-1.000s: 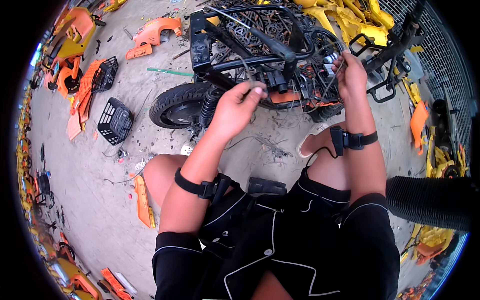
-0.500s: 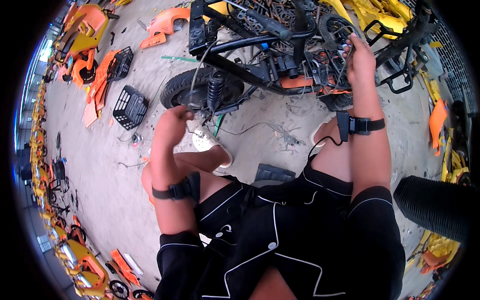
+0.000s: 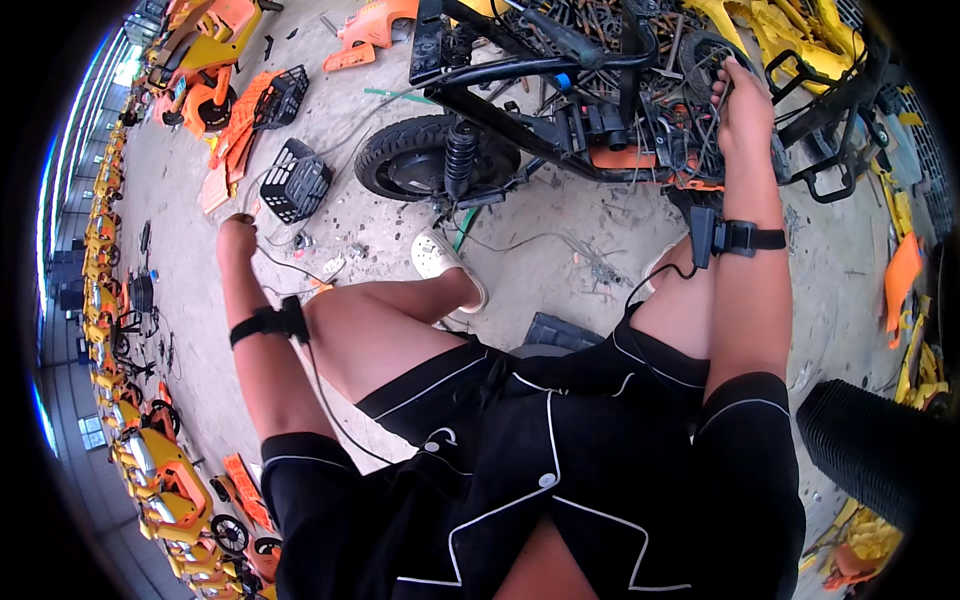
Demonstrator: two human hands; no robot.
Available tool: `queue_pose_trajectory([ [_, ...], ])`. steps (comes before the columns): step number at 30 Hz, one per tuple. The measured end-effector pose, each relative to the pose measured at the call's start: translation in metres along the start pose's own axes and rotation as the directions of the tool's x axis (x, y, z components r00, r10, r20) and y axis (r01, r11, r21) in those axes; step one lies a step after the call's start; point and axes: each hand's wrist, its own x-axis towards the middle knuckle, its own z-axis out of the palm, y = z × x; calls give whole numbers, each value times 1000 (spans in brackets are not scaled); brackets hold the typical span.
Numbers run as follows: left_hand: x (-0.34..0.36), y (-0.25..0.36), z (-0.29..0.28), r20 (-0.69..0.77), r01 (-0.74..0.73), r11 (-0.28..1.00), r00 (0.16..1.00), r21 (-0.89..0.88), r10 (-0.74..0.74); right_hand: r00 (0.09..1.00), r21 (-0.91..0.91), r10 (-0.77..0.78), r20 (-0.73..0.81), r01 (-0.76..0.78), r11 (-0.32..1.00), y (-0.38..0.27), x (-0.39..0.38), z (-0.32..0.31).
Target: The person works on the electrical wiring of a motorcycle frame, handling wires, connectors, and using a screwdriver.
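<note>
My left hand [image 3: 238, 240] is closed on a thin grey cable [image 3: 352, 146], out to the left over the concrete floor. From there the cable arcs up to the black scooter frame [image 3: 480, 118], and a darker length trails below the hand. My right hand [image 3: 748, 112] is raised at the right part of the frame, fingers curled around what looks like a thin cable [image 3: 718, 135]; its far side is hidden. The stripped frame lies ahead of me with its rear wheel [image 3: 400, 160], shock absorber [image 3: 460, 160] and loose wiring.
Black plastic baskets [image 3: 296, 180] and orange panels [image 3: 232, 150] lie at the left. Metal parts [image 3: 570, 30] are heaped behind the frame, with yellow panels [image 3: 790, 40] at the far right. A black ribbed object [image 3: 860, 440] stands at my right. Rows of yellow scooters [image 3: 165, 490] line the left.
My left hand has swung out left, away from the rear wheel, drawing the grey cable into a long arc. My right hand stays by the frame. The whole view has shifted slightly.
</note>
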Motion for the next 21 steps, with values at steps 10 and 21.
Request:
queue_pose_trajectory([
  [10,13,-89,-115,-239,34,999,970,-5,-34,1000,11,2,12,-2,1000,2,11,-22],
  [21,-68,117,-124,175,-459,865,852,-200,493,1000,48,7,10,-7,999,6,17,-23],
])
